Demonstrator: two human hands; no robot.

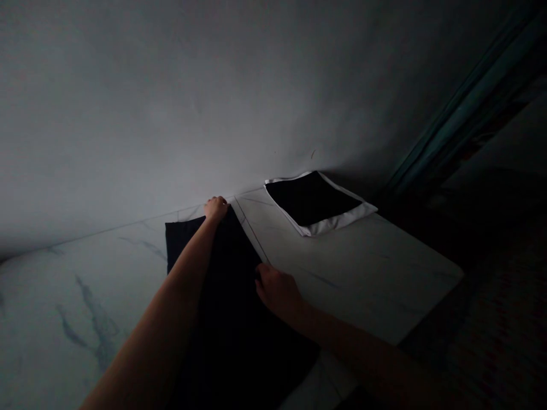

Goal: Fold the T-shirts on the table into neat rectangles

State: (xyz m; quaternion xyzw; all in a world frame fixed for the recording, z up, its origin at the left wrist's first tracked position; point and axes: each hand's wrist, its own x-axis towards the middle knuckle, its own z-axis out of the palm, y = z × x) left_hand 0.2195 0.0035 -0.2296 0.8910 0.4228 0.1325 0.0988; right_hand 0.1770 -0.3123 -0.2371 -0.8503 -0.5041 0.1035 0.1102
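Note:
A dark black cloth (239,319) lies spread over the white marble table (363,267), running from the far edge down past the near edge. My left hand (216,208) grips the cloth's far corner by the wall. My right hand (277,290) has its fingers curled at the cloth's right edge, near the middle of its length. My left forearm covers part of the cloth. The low light hides any folds in it.
A folded black cloth with a white border (311,199) lies on the table's far right, against the pale wall (171,114). A teal curtain (465,108) hangs at the right, and a dark patterned floor (491,341) lies beyond the table's rounded corner.

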